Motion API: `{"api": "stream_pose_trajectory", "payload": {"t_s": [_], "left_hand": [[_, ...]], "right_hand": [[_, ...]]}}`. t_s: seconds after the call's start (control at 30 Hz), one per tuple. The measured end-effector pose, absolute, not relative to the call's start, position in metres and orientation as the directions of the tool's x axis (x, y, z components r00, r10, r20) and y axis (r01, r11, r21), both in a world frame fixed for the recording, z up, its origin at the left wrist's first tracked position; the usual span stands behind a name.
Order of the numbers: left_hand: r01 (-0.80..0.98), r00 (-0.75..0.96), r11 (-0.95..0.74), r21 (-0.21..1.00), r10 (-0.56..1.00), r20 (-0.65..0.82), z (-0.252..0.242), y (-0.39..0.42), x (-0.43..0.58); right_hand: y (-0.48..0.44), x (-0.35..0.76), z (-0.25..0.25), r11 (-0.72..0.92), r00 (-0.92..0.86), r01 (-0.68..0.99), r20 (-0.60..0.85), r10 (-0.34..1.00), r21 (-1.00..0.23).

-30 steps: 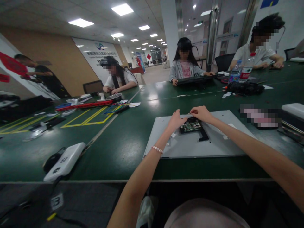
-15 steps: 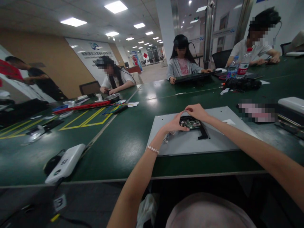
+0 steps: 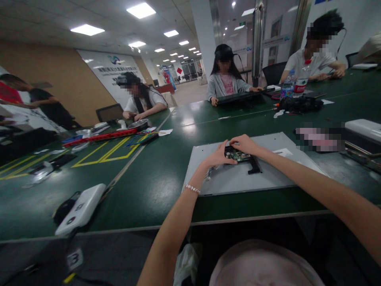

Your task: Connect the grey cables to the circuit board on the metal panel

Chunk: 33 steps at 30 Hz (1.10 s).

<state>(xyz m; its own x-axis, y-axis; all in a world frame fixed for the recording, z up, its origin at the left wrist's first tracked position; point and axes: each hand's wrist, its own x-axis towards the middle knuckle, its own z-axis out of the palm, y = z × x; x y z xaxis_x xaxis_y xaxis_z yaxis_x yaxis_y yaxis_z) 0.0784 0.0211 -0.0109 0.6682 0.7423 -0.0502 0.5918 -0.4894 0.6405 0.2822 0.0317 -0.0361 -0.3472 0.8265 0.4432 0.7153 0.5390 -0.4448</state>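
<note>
A green circuit board (image 3: 240,157) in a black housing lies on a flat grey panel (image 3: 229,183). My left hand (image 3: 218,156) is closed around the housing's left side, with the thumb along its near edge and the fingers at the far edge. My right hand (image 3: 245,143) reaches over the far side, fingers bent down at the board's far left corner beside my left fingertips. What those right fingers pinch is hidden. A black L-shaped arm (image 3: 254,167) sticks out toward me from the housing's right. Small pale cables (image 3: 208,173) lie under my left wrist.
A white paper slip (image 3: 284,152) rests on the panel. On the green table (image 3: 143,198) are a white power bank (image 3: 81,208) at left, a white device (image 3: 364,133) at right, and bottles (image 3: 301,83) farther back. Several people sit across the table; one holds a black panel (image 3: 241,98).
My right fingers have lowered slightly and moved a little left over the board's far edge. My left hand keeps its hold. The whole view has shifted slightly.
</note>
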Motion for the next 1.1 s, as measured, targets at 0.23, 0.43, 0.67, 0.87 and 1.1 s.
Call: {"api": "stream_pose_trajectory", "payload": {"t_s": [0.23, 0.43, 0.67, 0.87, 1.1], "left_hand": [[0.592, 0.680, -0.505, 0.628, 0.731, -0.054, -0.011, 0.021, 0.078], [0.603, 0.685, -0.506, 0.617, 0.725, -0.074, -0.008, 0.019, 0.077], [0.586, 0.691, -0.531, 0.612, 0.721, -0.037, -0.012, 0.022, 0.078], [0.589, 0.691, -0.527, 0.613, 0.721, -0.044, -0.011, 0.022, 0.078], [0.585, 0.700, -0.529, 0.615, 0.712, -0.053, -0.014, 0.025, 0.076]], "right_hand": [[0.033, 0.284, -0.041, 0.531, -0.343, 0.713, 0.433, 0.834, -0.459], [0.035, 0.285, -0.045, 0.522, -0.328, 0.712, 0.434, 0.839, -0.469], [0.036, 0.284, -0.047, 0.499, -0.285, 0.712, 0.446, 0.849, -0.494], [0.037, 0.284, -0.048, 0.501, -0.285, 0.702, 0.444, 0.849, -0.507], [0.036, 0.285, -0.047, 0.513, -0.300, 0.691, 0.444, 0.845, -0.509]]}}
